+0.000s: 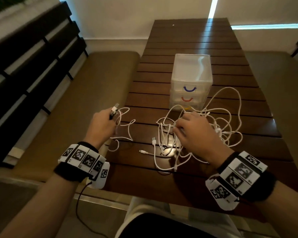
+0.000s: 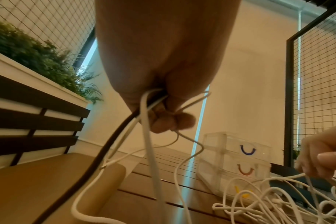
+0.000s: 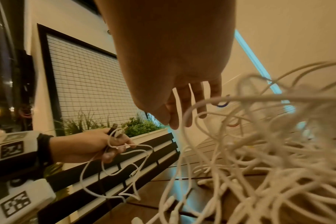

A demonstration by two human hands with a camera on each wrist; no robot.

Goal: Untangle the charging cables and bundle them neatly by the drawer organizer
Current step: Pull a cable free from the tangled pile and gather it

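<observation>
A tangle of white charging cables [image 1: 218, 127] lies on the slatted wooden table [image 1: 187, 40], just in front of the clear drawer organizer [image 1: 191, 74] with its blue, red and yellow handles. My right hand [image 1: 177, 128] reaches into the tangle's left side and pinches a strand, with cables running between its fingers [image 3: 182, 106]. Over the table's left edge, my raised left hand [image 1: 113, 115] grips a few white cables and one dark cable [image 2: 113, 141] near their USB plugs [image 1: 115, 108]. Their loops [image 1: 126, 129] hang down to the table. Loose plug ends [image 1: 153, 140] lie near me.
A padded bench [image 1: 76, 109] with a dark slatted back runs along the left of the table. Planters and wire-mesh screens [image 3: 90, 78] stand behind it. A second seat is at the right. A thin dark wire [image 1: 79, 203] hangs from my left wristband.
</observation>
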